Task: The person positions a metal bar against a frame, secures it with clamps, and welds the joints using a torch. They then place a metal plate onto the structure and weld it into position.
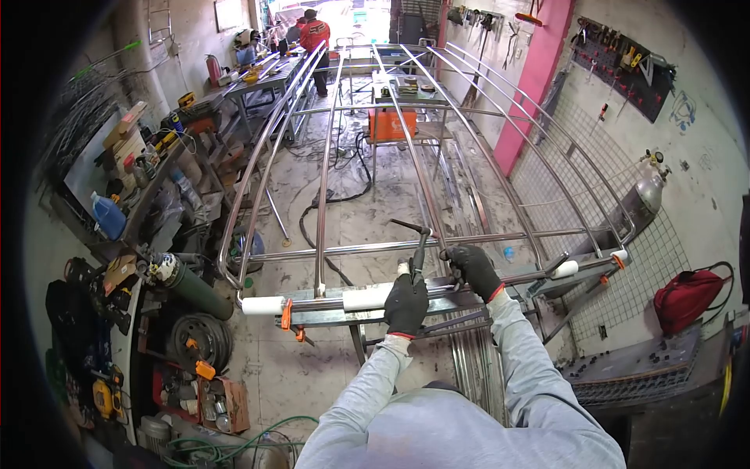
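My left hand [407, 303], in a black glove with a red cuff, is closed round the handle of a TIG welding torch [419, 252]. The torch head points up and to the left, over a frame of shiny metal tubes [322, 199]. Just right of the torch, my gloved right hand [474, 271] has its fingers curled by the frame's near bars; what they hold, if anything, is hidden. White sleeves [264, 306] sit around the near tube. Orange clamps [287, 315] grip the near end on the left, and another orange clamp [619, 261] is at the right.
An orange machine [392, 124] stands under the frame, with a black cable [362, 176] on the floor. Gas cylinders stand left [187, 285] and right [647, 191]. A cluttered shelf [148, 187] lines the left wall. A person in a red top [315, 35] stands far back.
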